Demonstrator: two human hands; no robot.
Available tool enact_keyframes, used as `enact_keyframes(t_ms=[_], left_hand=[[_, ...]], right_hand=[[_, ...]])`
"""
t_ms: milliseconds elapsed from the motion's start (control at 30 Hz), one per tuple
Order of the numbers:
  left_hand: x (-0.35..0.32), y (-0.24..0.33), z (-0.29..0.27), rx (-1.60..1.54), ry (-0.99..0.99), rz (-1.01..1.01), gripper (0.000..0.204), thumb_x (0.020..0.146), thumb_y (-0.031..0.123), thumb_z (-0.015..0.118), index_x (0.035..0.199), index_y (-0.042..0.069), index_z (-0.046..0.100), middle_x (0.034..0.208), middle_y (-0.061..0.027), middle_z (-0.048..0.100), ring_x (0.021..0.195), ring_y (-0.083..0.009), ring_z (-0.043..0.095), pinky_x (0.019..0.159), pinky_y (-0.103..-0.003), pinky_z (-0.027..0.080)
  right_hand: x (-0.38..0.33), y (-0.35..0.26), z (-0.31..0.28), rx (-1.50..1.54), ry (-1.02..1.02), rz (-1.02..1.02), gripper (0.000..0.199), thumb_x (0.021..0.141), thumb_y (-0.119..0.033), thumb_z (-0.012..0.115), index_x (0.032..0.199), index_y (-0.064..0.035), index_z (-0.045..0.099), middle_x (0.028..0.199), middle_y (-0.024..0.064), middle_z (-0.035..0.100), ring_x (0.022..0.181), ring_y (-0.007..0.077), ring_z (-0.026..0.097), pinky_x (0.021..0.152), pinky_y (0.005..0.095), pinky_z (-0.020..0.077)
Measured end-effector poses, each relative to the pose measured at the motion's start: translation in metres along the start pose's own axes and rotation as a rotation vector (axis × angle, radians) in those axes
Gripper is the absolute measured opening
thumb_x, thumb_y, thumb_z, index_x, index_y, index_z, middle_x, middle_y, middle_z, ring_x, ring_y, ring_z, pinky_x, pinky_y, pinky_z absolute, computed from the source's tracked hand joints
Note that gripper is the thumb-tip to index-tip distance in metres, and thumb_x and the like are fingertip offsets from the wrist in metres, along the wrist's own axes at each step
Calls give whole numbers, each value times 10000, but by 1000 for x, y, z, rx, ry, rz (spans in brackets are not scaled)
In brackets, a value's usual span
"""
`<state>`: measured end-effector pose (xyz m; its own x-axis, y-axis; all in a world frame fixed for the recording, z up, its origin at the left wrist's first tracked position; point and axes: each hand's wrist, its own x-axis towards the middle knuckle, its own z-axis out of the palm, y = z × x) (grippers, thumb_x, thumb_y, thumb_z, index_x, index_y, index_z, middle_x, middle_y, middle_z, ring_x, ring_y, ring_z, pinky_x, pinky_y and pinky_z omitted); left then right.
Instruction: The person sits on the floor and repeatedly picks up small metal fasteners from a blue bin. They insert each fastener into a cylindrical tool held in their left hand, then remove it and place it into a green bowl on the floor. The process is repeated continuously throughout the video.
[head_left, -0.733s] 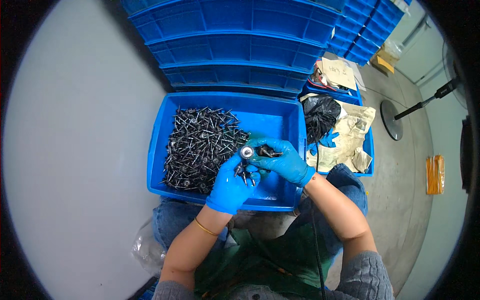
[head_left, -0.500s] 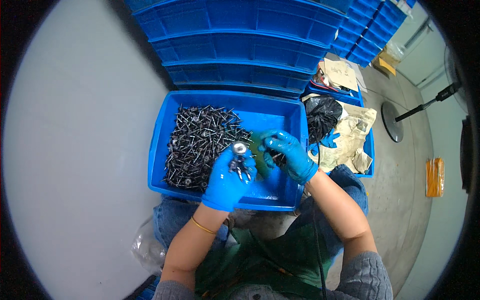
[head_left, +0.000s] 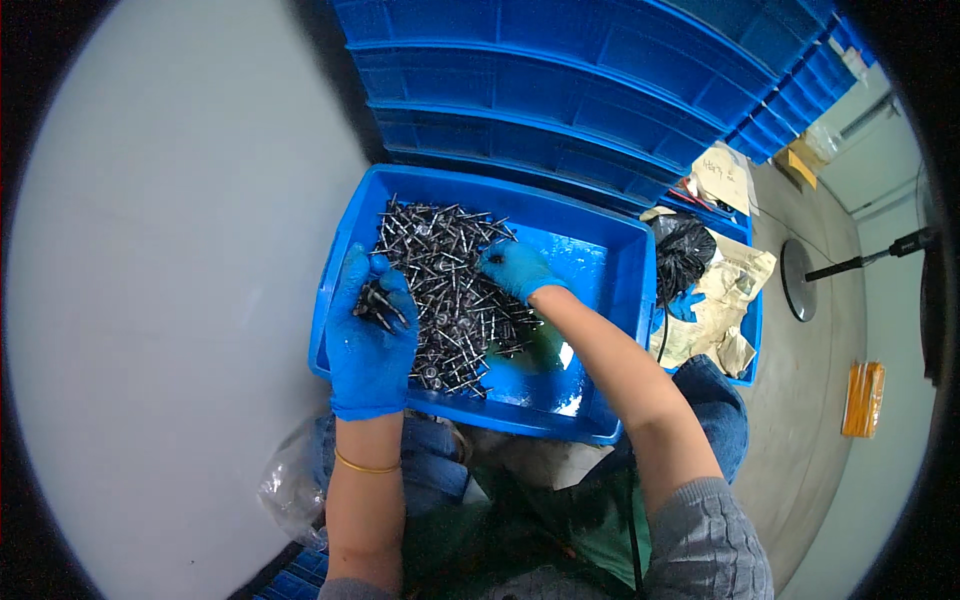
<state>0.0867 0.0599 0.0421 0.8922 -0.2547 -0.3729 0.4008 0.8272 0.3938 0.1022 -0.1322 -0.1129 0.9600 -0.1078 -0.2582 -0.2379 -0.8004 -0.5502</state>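
Observation:
A blue bin (head_left: 632,300) holds a heap of dark, shiny metal pins (head_left: 455,290) with thin shafts, some showing round, flat heads. My left hand (head_left: 370,350), in a blue glove, is over the bin's left side, palm up, its fingers curled round several of these pins (head_left: 378,308). At the heap's upper right edge is my right hand (head_left: 520,270), gloved in blue too. Its fingers bend down against the pins, with a dark bit showing by the fingertips. What exactly they grip is hidden.
Stacked blue crates (head_left: 540,90) rise right behind the bin. To the right, another blue bin holds brown paper (head_left: 715,310) and a black plastic bag (head_left: 682,250). A stand with a round base (head_left: 797,280) is farther right. A white wall (head_left: 200,300) borders the left.
My hands have moved apart: the left to the left with its pins, the right up and left onto the heap. The view has shifted and tilted. The heap reaches farther right in the bin.

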Motion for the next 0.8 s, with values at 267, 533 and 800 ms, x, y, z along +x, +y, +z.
enact_keyframes(t_ms=[267,533,800], left_hand=[[3,-1,-10,-81,-108,-91,151,800,84,496,948,64,522,726,-35,534,611,-102,485,482,-193,413],[0,-35,-16,244,-20,-125,207,763,88,537,969,68,537,729,-23,524,598,-95,505,494,-190,412],[-40,-93,1,794,-369,-174,262,727,0,567,982,26,517,710,-28,525,559,-67,488,459,-189,396]], right_hand=[[29,6,20,-506,-1,-191,217,754,-298,472,829,-124,579,781,121,583,713,283,576,605,406,456],[-51,-5,-46,1355,50,198,158,797,-185,454,735,-72,546,621,33,559,522,91,517,449,220,428],[-166,-34,-87,2081,-255,421,177,801,-215,464,825,-47,515,610,50,542,430,96,482,372,184,403]])
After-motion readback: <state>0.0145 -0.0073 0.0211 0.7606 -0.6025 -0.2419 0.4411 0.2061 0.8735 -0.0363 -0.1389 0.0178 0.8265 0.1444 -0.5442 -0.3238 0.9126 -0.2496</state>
